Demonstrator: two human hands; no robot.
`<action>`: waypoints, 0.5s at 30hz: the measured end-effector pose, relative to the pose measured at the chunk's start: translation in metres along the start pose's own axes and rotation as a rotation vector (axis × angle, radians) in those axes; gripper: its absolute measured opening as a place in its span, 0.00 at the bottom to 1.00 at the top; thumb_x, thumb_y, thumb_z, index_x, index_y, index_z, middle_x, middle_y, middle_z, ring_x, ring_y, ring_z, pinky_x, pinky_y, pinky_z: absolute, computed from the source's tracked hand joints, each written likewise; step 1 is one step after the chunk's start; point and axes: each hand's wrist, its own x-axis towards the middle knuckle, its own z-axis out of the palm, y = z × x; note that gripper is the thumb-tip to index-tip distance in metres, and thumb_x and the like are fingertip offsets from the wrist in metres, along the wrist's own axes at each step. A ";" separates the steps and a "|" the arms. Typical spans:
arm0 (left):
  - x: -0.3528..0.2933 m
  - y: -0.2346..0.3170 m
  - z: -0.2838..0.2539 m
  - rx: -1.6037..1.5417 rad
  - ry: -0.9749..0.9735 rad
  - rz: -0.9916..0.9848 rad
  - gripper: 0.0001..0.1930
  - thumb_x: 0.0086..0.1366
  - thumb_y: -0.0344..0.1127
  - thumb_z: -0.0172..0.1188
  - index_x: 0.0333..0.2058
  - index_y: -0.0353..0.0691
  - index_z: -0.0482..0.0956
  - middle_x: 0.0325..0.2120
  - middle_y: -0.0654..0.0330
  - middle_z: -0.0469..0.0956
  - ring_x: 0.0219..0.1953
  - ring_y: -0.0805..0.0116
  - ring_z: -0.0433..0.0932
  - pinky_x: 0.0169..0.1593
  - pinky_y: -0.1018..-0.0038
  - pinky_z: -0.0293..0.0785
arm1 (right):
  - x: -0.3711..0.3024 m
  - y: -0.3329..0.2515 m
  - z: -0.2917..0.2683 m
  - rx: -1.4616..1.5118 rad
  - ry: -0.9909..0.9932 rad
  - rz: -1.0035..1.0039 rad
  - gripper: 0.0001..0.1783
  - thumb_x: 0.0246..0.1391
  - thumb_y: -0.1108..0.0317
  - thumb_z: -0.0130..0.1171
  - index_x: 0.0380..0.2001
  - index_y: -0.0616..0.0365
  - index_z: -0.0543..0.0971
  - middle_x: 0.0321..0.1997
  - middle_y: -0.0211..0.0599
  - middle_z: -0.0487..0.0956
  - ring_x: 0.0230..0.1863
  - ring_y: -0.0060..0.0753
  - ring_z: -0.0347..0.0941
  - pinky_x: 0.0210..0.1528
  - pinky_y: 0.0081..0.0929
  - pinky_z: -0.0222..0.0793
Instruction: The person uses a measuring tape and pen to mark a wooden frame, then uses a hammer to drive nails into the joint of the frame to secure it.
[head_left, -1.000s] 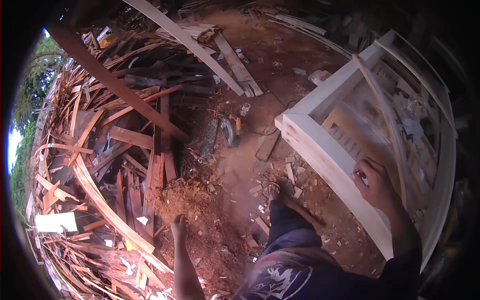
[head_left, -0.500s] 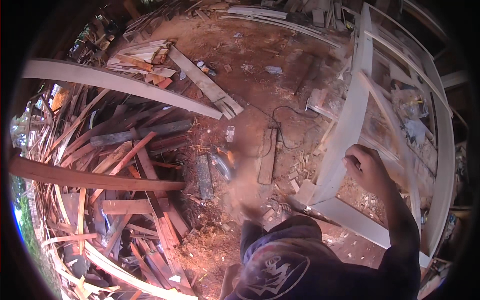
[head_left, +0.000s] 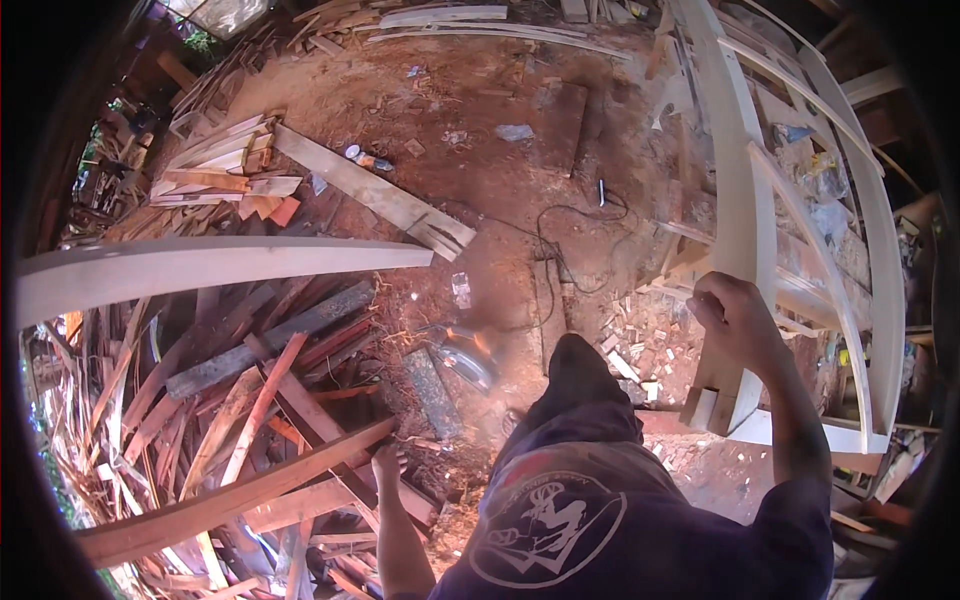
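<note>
My right hand is raised over the pale wooden board of a large frame on the right. Its fingers are curled in, and whatever they hold, if anything, is hidden. My left hand hangs low beside the end of a reddish wooden beam, its fingers apart and nothing visible in them. Whether it touches that beam I cannot tell. Ahead on the ground lies a power tool with a metal guard, partly blurred. A short grey plank rests just left of it.
A pale beam juts in from the left above a heap of scrap wood. Farther off lie a long plank and stacked offcuts. A black cable loops over the dirt, near scattered wood chips.
My view has shifted as I step, and a dark-clothed knee now shows in front. My left hand has come into view near the reddish beam. The right hand stays raised and curled.
</note>
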 end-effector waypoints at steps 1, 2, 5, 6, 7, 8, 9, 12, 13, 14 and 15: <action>0.013 0.026 0.005 -0.007 0.001 0.013 0.11 0.70 0.42 0.60 0.43 0.42 0.79 0.31 0.59 0.81 0.25 0.71 0.79 0.24 0.74 0.73 | 0.015 0.001 0.001 -0.017 -0.010 0.010 0.09 0.56 0.71 0.64 0.32 0.64 0.75 0.27 0.44 0.77 0.26 0.41 0.76 0.31 0.36 0.70; 0.020 0.056 0.022 0.027 -0.023 0.060 0.10 0.70 0.42 0.60 0.42 0.42 0.79 0.31 0.60 0.82 0.24 0.72 0.79 0.24 0.75 0.73 | 0.030 0.005 0.000 -0.019 -0.007 0.024 0.09 0.56 0.71 0.64 0.32 0.64 0.75 0.27 0.44 0.77 0.26 0.41 0.76 0.31 0.36 0.70; 0.064 0.113 0.074 0.061 -0.148 0.078 0.10 0.70 0.41 0.60 0.43 0.43 0.79 0.31 0.60 0.82 0.24 0.72 0.79 0.25 0.77 0.74 | 0.088 0.025 -0.006 -0.045 -0.076 0.109 0.08 0.56 0.71 0.64 0.32 0.64 0.75 0.26 0.45 0.76 0.25 0.42 0.75 0.30 0.38 0.68; 0.077 0.132 0.097 0.048 -0.179 0.053 0.10 0.70 0.40 0.60 0.44 0.42 0.79 0.30 0.60 0.82 0.24 0.72 0.79 0.25 0.76 0.74 | 0.116 0.035 -0.008 -0.078 -0.042 0.080 0.08 0.56 0.71 0.64 0.31 0.63 0.75 0.26 0.45 0.76 0.25 0.43 0.74 0.31 0.38 0.68; 0.084 0.144 0.122 0.075 -0.195 0.065 0.10 0.70 0.39 0.60 0.44 0.41 0.79 0.29 0.60 0.82 0.24 0.72 0.80 0.24 0.76 0.75 | 0.145 0.044 -0.011 -0.111 -0.010 0.050 0.08 0.56 0.71 0.64 0.31 0.63 0.75 0.25 0.45 0.75 0.25 0.45 0.74 0.31 0.39 0.68; 0.092 0.160 0.147 0.089 -0.202 0.082 0.10 0.69 0.37 0.60 0.44 0.39 0.79 0.28 0.61 0.82 0.25 0.72 0.81 0.23 0.76 0.75 | 0.178 0.047 -0.015 -0.130 0.014 0.016 0.08 0.55 0.72 0.63 0.31 0.64 0.75 0.25 0.45 0.74 0.26 0.46 0.74 0.32 0.39 0.68; 0.107 0.168 0.167 0.078 -0.256 0.041 0.10 0.69 0.37 0.60 0.44 0.39 0.79 0.29 0.60 0.82 0.25 0.71 0.81 0.23 0.76 0.75 | 0.212 0.055 -0.019 -0.126 0.013 -0.013 0.08 0.55 0.72 0.63 0.31 0.64 0.75 0.25 0.45 0.74 0.26 0.46 0.74 0.32 0.39 0.68; 0.158 0.152 0.201 0.421 -0.347 0.248 0.13 0.67 0.37 0.61 0.48 0.41 0.81 0.32 0.55 0.84 0.30 0.62 0.84 0.34 0.68 0.81 | 0.311 0.080 -0.035 -0.076 -0.007 0.049 0.07 0.55 0.71 0.61 0.31 0.63 0.76 0.26 0.46 0.75 0.27 0.47 0.74 0.32 0.40 0.68; 0.177 0.142 0.205 0.623 -0.318 0.516 0.14 0.66 0.37 0.61 0.48 0.42 0.82 0.32 0.55 0.85 0.33 0.60 0.85 0.39 0.66 0.82 | 0.341 0.089 -0.036 -0.055 -0.004 0.039 0.06 0.55 0.71 0.61 0.31 0.63 0.76 0.26 0.47 0.75 0.27 0.48 0.75 0.31 0.40 0.68; 0.169 0.171 0.226 0.696 -0.385 0.435 0.13 0.66 0.37 0.61 0.47 0.41 0.83 0.33 0.55 0.86 0.36 0.58 0.85 0.43 0.66 0.82 | 0.363 0.096 -0.033 -0.058 -0.037 0.043 0.07 0.55 0.70 0.61 0.31 0.63 0.76 0.26 0.47 0.75 0.27 0.48 0.75 0.31 0.40 0.68; 0.162 0.213 0.244 0.775 -0.443 0.359 0.13 0.65 0.37 0.61 0.46 0.40 0.84 0.34 0.55 0.86 0.38 0.56 0.86 0.47 0.65 0.81 | 0.386 0.106 -0.031 -0.052 -0.061 0.046 0.07 0.56 0.70 0.61 0.30 0.63 0.76 0.26 0.47 0.75 0.27 0.47 0.75 0.31 0.39 0.68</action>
